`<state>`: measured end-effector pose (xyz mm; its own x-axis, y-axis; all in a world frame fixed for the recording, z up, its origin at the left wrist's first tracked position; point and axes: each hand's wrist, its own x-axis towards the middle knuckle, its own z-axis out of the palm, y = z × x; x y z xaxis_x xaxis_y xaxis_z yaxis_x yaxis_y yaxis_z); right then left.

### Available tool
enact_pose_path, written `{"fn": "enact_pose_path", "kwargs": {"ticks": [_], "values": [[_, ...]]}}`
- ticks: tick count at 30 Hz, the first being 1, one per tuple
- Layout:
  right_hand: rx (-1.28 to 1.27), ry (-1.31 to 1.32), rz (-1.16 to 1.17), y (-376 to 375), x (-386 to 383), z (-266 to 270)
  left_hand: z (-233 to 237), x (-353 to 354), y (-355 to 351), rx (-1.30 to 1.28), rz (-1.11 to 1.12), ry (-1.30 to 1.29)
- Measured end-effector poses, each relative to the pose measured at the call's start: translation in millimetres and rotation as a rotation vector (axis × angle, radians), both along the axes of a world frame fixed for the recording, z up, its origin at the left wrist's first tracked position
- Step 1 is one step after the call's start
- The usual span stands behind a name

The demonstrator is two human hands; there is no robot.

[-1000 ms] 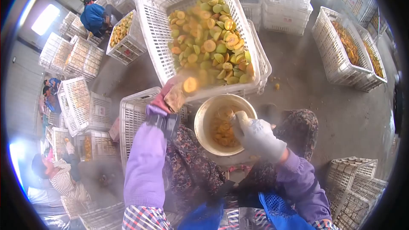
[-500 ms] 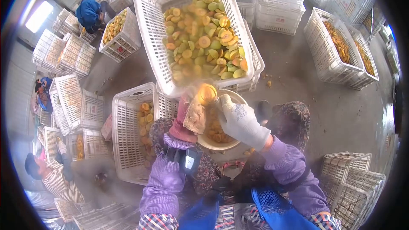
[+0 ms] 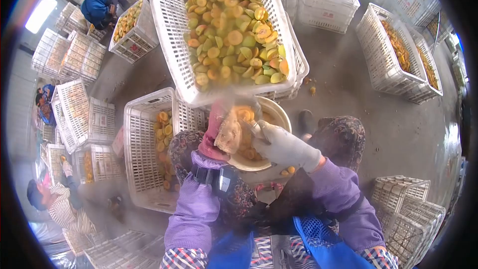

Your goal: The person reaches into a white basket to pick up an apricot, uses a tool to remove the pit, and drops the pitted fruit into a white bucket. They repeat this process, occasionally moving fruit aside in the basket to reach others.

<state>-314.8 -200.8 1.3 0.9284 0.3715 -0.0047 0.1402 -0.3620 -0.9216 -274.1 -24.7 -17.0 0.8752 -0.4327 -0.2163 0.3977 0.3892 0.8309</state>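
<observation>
My left hand (image 3: 221, 132), in a pink glove with a tan palm, holds an orange halved fruit (image 3: 244, 114) over a round pale bowl (image 3: 283, 115) on my lap. My right hand (image 3: 284, 145), in a grey-white glove, is closed with its fingertips against that fruit; a short grey tool tip (image 3: 255, 127) pokes out from its fingers. Fruit pieces lie in the bowl. Just beyond it, a big white crate (image 3: 167, 35) is piled with yellow, green and orange fruit halves (image 3: 234, 30).
A white crate (image 3: 134, 159) at my left knee holds some fruit halves. More white crates ring the concrete floor: stacked at the back (image 3: 331, 0), filled at right (image 3: 393, 55), empty at lower right (image 3: 408, 209). Other people sit at far left (image 3: 59, 209) and upper left (image 3: 97, 5).
My left hand came down from the big crate's edge with a fruit to above the bowl. My right hand rose out of the bowl and met the fruit.
</observation>
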Motion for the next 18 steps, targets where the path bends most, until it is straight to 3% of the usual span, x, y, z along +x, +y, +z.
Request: {"fn": "enact_pose_path", "kwargs": {"ticks": [3, 6, 9, 12, 15, 16, 18], "values": [[0.014, 0.511, 0.142, -6.3, 0.8, 38.9, 5.7, -0.7, -3.8, -0.042, -0.007, 0.035], [0.215, 0.730, 0.261, -13.5, 1.2, 23.8, 9.7, 3.8, -11.0, -0.055, -0.027, 0.036], [0.568, 0.792, 0.358, -15.1, -2.6, 15.3, 16.5, 5.2, -11.9, 0.018, -0.016, -0.038], [0.290, 0.613, 0.327, -17.3, -0.6, 30.0, 25.0, 9.3, 4.0, 0.321, 0.182, -0.244], [-0.279, -0.263, 0.123, -16.4, -20.6, -42.6, 54.9, 19.6, 66.0, 0.712, 0.363, -0.320], [-0.572, -0.225, 0.130, -16.4, -25.9, -38.7, 66.0, 23.8, 93.9, 0.775, 0.293, -0.285], [-0.741, -0.150, 0.167, -16.8, -24.5, -38.9, 60.4, 32.9, 133.9, 1.513, 0.223, -0.575]]}}
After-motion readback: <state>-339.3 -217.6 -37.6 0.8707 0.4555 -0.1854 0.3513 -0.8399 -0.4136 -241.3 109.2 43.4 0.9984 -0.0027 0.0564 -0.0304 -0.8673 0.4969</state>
